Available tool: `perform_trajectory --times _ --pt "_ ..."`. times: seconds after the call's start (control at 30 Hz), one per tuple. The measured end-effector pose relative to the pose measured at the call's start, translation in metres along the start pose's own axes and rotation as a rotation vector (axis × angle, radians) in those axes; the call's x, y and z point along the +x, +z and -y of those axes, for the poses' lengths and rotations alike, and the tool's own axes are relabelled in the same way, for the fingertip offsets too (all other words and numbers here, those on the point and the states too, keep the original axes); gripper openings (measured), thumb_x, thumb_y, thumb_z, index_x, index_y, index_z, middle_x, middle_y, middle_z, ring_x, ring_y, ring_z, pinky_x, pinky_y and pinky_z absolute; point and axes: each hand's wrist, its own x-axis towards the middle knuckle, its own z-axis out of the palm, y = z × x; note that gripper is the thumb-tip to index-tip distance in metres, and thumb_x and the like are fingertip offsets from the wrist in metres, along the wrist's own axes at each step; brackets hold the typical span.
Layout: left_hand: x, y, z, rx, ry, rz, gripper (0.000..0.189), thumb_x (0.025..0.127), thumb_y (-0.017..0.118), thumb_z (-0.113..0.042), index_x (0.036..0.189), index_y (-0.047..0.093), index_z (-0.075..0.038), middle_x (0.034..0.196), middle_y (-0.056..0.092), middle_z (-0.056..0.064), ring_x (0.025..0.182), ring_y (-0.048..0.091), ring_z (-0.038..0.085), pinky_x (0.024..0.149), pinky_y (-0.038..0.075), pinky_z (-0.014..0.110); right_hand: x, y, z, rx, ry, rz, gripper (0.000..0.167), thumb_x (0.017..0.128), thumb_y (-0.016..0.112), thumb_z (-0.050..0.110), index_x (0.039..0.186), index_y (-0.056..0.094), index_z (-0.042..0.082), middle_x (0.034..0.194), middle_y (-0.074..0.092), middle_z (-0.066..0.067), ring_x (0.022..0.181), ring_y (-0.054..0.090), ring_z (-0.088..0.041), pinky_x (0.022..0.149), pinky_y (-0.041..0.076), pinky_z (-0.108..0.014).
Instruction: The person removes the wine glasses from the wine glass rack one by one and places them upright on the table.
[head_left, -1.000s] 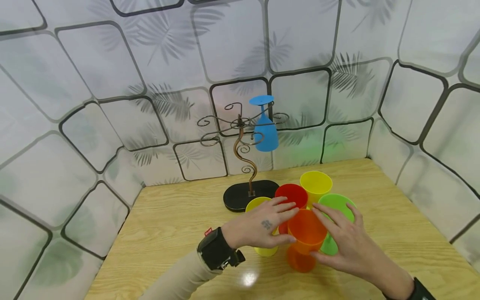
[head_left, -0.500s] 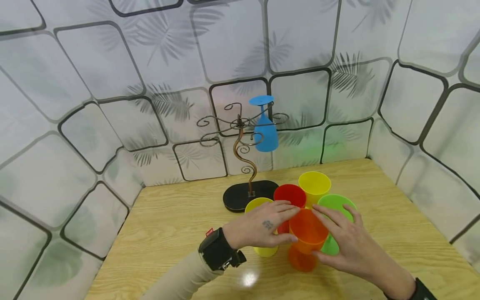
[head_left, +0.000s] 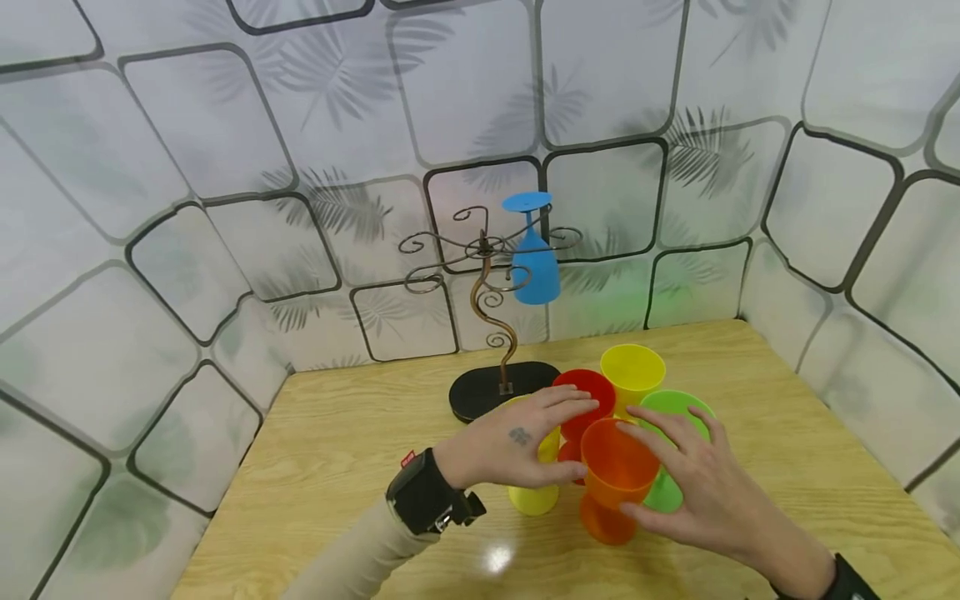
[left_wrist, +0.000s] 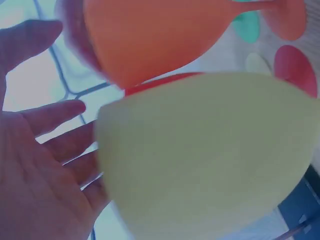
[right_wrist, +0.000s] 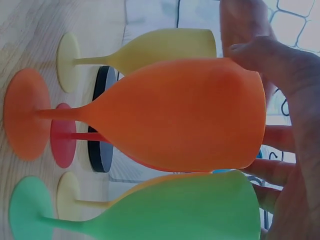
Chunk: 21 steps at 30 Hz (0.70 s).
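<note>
An orange plastic goblet (head_left: 617,479) stands upright on the table, its rim held by my right hand (head_left: 708,492). In the right wrist view the thumb (right_wrist: 250,52) lies over the orange rim, with the other fingers round its far side. My left hand (head_left: 517,437) is over the near yellow goblet (head_left: 534,498), partly hiding it, fingers extended and thumb toward the orange one. That yellow goblet (left_wrist: 200,155) fills much of the left wrist view beside the spread fingers. A green goblet (head_left: 666,492) stands behind my right hand; a red goblet (head_left: 583,396) is just beyond the orange one.
Another yellow goblet (head_left: 632,367) stands at the back of the cluster. Behind is a wire glass rack (head_left: 483,304) with curled arms and a black base (head_left: 472,396); a blue goblet (head_left: 537,275) hangs upside down from it. Patterned curtains enclose the wooden table (head_left: 352,450).
The orange goblet has shifted slightly right, away from the red one. My left hand has drawn a little left from its rim, while my right hand stays around it.
</note>
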Motion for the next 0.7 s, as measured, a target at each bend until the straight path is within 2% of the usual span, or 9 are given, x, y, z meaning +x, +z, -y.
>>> perform_trajectory --times 0.1,0.3,0.37,0.5,0.53,0.7 --pt "0.003 -0.009 0.002 0.007 -0.003 -0.098 0.067 0.098 0.067 -0.04 0.152 0.046 -0.008 0.156 0.047 0.009 0.145 0.045 0.023 0.116 0.042 0.036 0.002 -0.001 0.001 0.003 -0.005 -0.011 0.073 0.08 0.079 0.061 0.135 0.063 0.016 0.138 0.06 -0.01 0.124 0.052 -0.029 0.1 0.029 -0.068" --pt "0.017 -0.027 0.01 -0.034 -0.106 -0.24 0.068 0.101 0.063 -0.036 0.157 0.036 -0.006 0.161 0.04 0.011 0.151 0.036 0.025 0.122 0.033 0.043 0.008 -0.005 0.002 0.004 -0.022 -0.022 0.069 0.078 0.083 0.048 0.134 0.063 0.013 0.139 0.06 -0.01 0.126 0.052 -0.026 0.1 0.029 -0.07" --pt "0.024 -0.031 0.015 -0.072 -0.125 -0.265 0.07 0.102 0.062 -0.034 0.159 0.032 -0.006 0.164 0.035 0.012 0.152 0.033 0.026 0.124 0.03 0.044 0.009 -0.006 0.002 0.002 -0.022 -0.021 0.067 0.078 0.083 0.047 0.134 0.064 0.013 0.138 0.06 -0.009 0.126 0.052 -0.026 0.099 0.03 -0.07" --pt "0.034 -0.036 0.029 -0.133 -0.157 -0.284 0.073 0.103 0.06 -0.032 0.161 0.025 -0.005 0.166 0.031 0.014 0.151 0.035 0.029 0.123 0.031 0.045 0.008 -0.005 0.003 0.001 -0.018 -0.023 0.067 0.078 0.083 0.044 0.134 0.064 0.014 0.138 0.06 -0.008 0.126 0.052 -0.025 0.099 0.03 -0.07" --pt "0.036 -0.037 0.033 -0.147 -0.167 -0.285 0.074 0.103 0.06 -0.032 0.162 0.024 -0.005 0.165 0.032 0.015 0.146 0.042 0.029 0.123 0.032 0.045 0.007 -0.005 0.004 0.003 -0.016 -0.024 0.067 0.077 0.083 0.043 0.134 0.064 0.014 0.138 0.06 -0.008 0.126 0.052 -0.025 0.1 0.03 -0.07" --pt "0.044 -0.043 0.049 -0.157 -0.268 -0.293 0.075 0.104 0.058 -0.033 0.163 0.02 -0.007 0.166 0.029 0.014 0.148 0.04 0.027 0.123 0.031 0.045 0.007 -0.005 0.005 0.004 -0.018 -0.031 0.065 0.077 0.083 0.044 0.133 0.065 0.014 0.136 0.061 -0.007 0.123 0.053 -0.027 0.099 0.029 -0.069"
